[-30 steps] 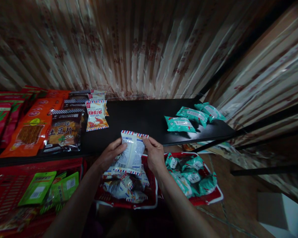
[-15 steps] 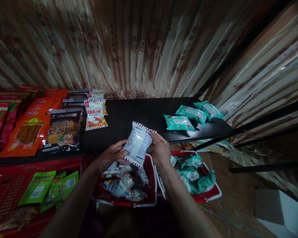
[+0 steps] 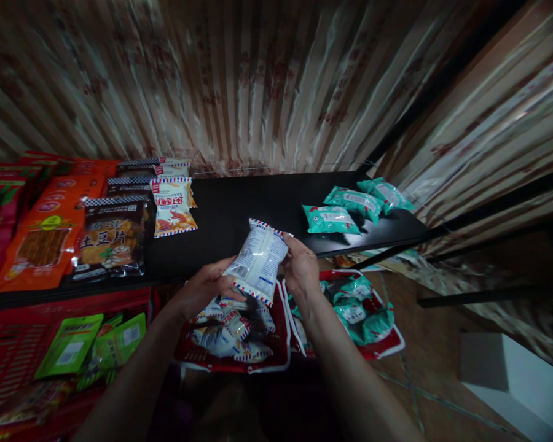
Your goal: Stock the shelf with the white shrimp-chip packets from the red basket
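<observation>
While orange bags (image 3: 43, 236) and dark bags (image 3: 113, 239) lie on the left end of the black shelf (image 3: 244, 196), the left hand (image 3: 205, 291) is partly curled and grips the lower left edge of a white packet (image 3: 262, 256) at the shelf's front edge. The right hand (image 3: 301, 267), nearly closed, pinches the packet's upper right side. A red basket (image 3: 386, 345) stands lower than the shelf; 3 teal packets (image 3: 354, 205) lie on the shelf's right end.

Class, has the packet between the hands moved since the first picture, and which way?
Yes. Judged against the black shelf, the held packet has moved to the right, nearer the teal packets lying there.
</observation>
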A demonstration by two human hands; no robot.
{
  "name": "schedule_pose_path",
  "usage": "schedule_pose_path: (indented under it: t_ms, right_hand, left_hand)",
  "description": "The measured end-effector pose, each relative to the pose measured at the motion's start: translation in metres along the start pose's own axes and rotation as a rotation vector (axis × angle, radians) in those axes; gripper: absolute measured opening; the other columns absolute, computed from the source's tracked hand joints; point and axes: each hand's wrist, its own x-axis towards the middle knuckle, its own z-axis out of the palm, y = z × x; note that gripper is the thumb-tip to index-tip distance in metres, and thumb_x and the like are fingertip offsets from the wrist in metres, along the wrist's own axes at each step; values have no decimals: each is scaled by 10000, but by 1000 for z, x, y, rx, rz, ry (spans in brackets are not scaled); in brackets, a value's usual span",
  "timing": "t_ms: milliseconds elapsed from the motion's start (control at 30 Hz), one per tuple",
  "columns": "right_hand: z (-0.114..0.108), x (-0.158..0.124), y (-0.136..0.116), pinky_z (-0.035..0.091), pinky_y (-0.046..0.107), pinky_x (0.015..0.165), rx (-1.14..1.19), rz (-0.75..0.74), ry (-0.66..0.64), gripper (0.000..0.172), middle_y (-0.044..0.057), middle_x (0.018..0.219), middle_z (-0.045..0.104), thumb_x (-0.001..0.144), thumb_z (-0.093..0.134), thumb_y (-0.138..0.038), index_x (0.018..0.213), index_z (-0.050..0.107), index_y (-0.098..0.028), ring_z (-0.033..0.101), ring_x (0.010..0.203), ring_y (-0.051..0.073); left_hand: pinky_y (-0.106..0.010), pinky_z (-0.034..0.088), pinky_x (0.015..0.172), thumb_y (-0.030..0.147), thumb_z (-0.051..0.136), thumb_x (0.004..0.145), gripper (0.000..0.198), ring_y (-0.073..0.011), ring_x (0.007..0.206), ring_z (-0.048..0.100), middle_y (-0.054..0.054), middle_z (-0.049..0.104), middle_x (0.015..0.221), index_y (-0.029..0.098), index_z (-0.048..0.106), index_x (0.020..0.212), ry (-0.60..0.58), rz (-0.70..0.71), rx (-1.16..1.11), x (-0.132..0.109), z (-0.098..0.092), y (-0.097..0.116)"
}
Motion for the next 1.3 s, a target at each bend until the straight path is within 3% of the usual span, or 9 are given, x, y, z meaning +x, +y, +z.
schedule_pose_path:
  t_ms: [167,367,533,700,867,1000,1133,1300]
  right_hand:
    - [0,2,0,421,196,441,1,4,-37,193,-45,531,637,551,802,-273,617,664,-157,544,465,85]
    - [1,-1,-1,401,203,442,-27,11,-99,253,-58,519,599,584,786,-372,611,620,-182,512,463,88]
    - [0,-5,1,479,226,577,-38,78,-211,325,-2,757,705,646,733,-462,820,688,-191,595,642,124]
    - [2,-17,4,486,243,574,-85,126,-294,392,40,815,714,677,692,-521,868,708,-179,616,709,158]
    - [5,-34,17,512,255,638,-135,60,-413,374,25,927,718,647,756,-416,958,705,-215,629,752,152]
    - [4,-36,28,495,226,638,-112,-23,-379,391,0,954,717,653,765,-309,1032,692,-242,605,706,119]
    - [0,-32,25,487,235,633,-155,-64,-353,399,-7,918,724,669,747,-290,1060,688,-236,602,693,129]
    - [-1,-36,15,510,276,714,-158,-14,-405,397,-8,902,733,618,775,-282,1006,703,-235,642,749,158]
  left_hand:
    - [-367,553,737,323,681,745,620,-285,933,657,-159,669,1120,134,505,1309,27,-1,-14,-1,2,4]
    - [-307,549,684,291,682,750,576,-242,842,679,-138,696,1061,148,533,1287,47,24,-52,-1,-3,4]
    - [-330,552,728,277,689,735,594,-256,887,670,-159,677,1105,111,526,1282,145,53,-99,2,-1,6]
    - [-350,549,769,286,683,735,660,-288,981,646,-164,644,1176,120,460,1334,204,112,-131,4,-1,8]
    - [-351,533,829,243,675,734,730,-273,1068,606,-142,602,1251,155,362,1388,346,191,-198,11,5,5]
    - [-356,515,855,241,669,747,681,-245,1030,622,-119,631,1206,173,393,1366,354,183,-201,15,11,2]
    - [-340,495,871,268,710,710,716,-259,1068,607,-127,635,1205,167,415,1355,394,185,-170,12,9,5]
    - [-320,469,908,348,699,719,705,-221,1114,586,-109,599,1261,225,406,1349,542,309,-238,10,-4,13]
